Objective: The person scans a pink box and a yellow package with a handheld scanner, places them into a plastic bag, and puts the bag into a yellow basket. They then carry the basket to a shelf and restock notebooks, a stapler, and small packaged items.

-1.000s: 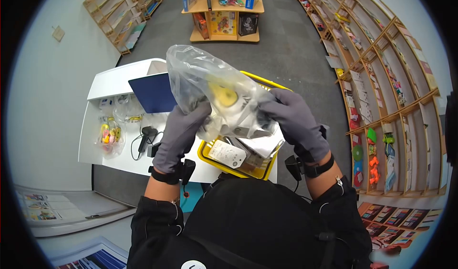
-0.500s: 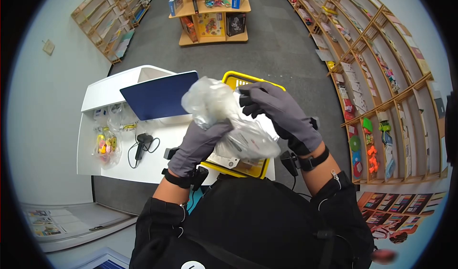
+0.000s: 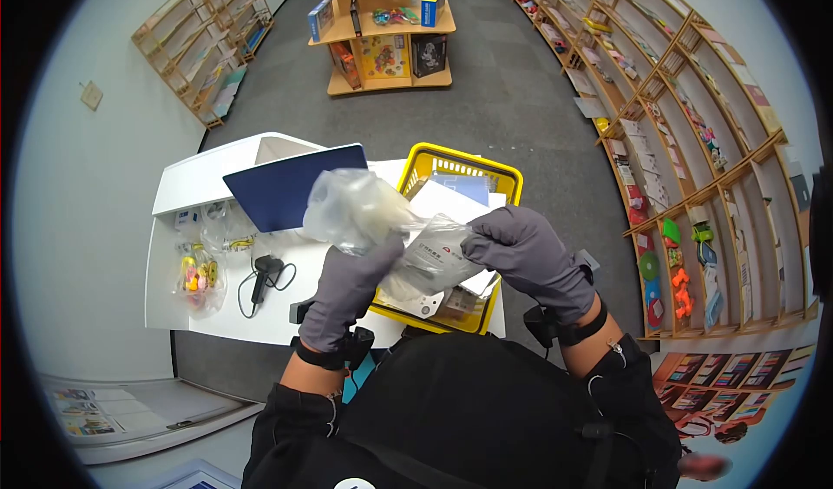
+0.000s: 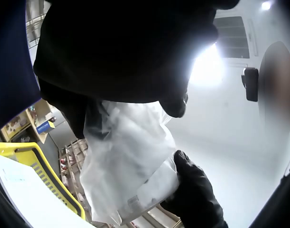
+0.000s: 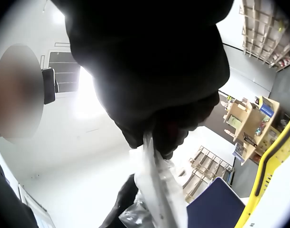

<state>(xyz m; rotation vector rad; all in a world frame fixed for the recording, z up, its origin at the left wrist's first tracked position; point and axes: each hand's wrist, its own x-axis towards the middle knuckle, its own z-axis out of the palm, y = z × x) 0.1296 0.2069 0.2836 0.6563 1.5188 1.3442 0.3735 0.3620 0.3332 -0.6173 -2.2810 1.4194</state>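
A clear plastic bag (image 3: 354,204), its lower part marked with grey print and a small red logo, is stretched between two grey-gloved hands. My left hand (image 3: 349,288) grips the bag around its gathered middle, and the loose, crumpled part bulges out beyond the thumb. At the bag's printed end, my right hand (image 3: 528,250) pinches the plastic between thumb and fingers. Both hands are over the near part of a yellow basket (image 3: 518,181). White flat packages (image 3: 447,201) and a white card with a hole (image 3: 423,305) show inside it. The bag's contents are blurred by the plastic.
On the white counter (image 3: 234,322) lie a black handheld scanner (image 3: 265,274) with its cable and a bag of colourful toys (image 3: 200,274). A dark blue screen (image 3: 291,190) stands behind my left hand. Wooden shelves (image 3: 694,150) line the right side.
The bag was held wide by both hands, then gathered in the left hand with the right apart from it. Now the right hand has moved down and grasps the printed end.
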